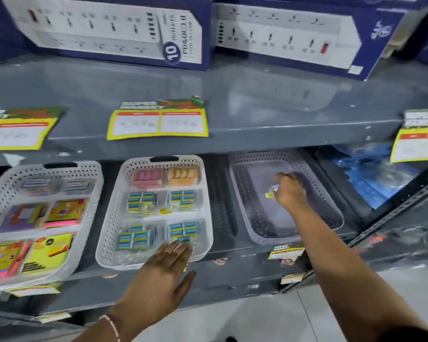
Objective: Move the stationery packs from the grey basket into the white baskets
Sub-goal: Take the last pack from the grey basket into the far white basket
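Grey metal shelf (232,109) fills the view, boxes of power strips (109,30) on top, price tags hung along the front edge. On the lower shelf sit three baskets side by side: the left white basket (0,193) with sticky-note packs, the middle white basket (205,218) with rows of small blue packs plus a pink and an orange one at the back, and the grey basket (331,208) on the right, well apart from a bin of blue stuff further right.

The grey basket looks nearly bare — I see only one small clear pack (272,191), and my right hand (290,191) is down inside the basket with fingers closed around it. My left hand (163,265) is flat and spread, holding nothing, fingertips at the front rim of the middle white basket beside the nearest blue pack (183,240).

Step as I read it: picking up what seems the last pack. Next move calls for lifting it clear of the grey wall and carrying it left across the gap — then setting it in a free spot, probably the front of the middle basket.
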`<state>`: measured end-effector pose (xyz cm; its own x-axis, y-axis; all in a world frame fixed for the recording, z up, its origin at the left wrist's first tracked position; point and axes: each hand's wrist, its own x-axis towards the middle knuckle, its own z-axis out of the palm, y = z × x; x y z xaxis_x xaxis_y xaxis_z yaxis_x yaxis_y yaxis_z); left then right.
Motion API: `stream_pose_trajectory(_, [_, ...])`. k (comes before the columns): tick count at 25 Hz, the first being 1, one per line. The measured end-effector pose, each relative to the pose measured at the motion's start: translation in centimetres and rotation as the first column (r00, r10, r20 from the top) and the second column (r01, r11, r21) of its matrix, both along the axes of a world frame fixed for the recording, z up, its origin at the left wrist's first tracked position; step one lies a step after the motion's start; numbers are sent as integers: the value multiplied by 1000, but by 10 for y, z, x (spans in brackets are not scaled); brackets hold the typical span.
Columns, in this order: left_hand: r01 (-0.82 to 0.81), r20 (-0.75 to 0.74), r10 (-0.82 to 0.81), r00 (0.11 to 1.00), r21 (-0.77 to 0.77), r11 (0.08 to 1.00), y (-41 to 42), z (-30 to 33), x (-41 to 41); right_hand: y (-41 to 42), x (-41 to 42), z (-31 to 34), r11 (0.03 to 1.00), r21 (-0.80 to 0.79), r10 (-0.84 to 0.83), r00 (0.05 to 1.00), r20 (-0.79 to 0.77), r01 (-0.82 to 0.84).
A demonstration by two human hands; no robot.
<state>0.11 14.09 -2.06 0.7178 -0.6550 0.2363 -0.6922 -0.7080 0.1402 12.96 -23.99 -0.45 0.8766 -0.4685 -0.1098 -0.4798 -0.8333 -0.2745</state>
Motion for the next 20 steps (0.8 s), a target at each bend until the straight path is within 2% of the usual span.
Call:
stream_pose_trajectory(4, [-47,4,47,999,8,999,-29,-1,-1,-34,12,0,970,-191,103,962,-252,-154])
stream_pose_trajectory(6, [-56,2,56,998,6,998,-31,0,-3,-42,19,4,945,-226,153,932,-328,-235])
stream_pose_trajectory(8, [-73,2,73,997,10,997,-27,1,-5,-45,21,11,949,-198,163,919,-360,-246])
stream_pose_trajectory(10, [-101,-18,101,995,8,995,-14,3,-9,-39,20,17,975,-106,152,938,-313,-194])
stream_pose_trajectory(12, [-122,-38,122,992,-13,992,-4,6,-10,-31,21,26,991,37,133,977,-166,-129])
stream_pose_trajectory(14, [-191,-65,188,980,-35,981,22,13,-12,6,30,39,980,134,149,989,2,-148])
stream_pose_trajectory(17, [-287,-96,281,955,-60,956,72,22,-13,78,40,62,923,162,321,931,172,-348])
stream_pose_trajectory(20, [-393,-104,385,917,-72,917,131,31,-14,164,43,75,822,295,421,869,261,-487])
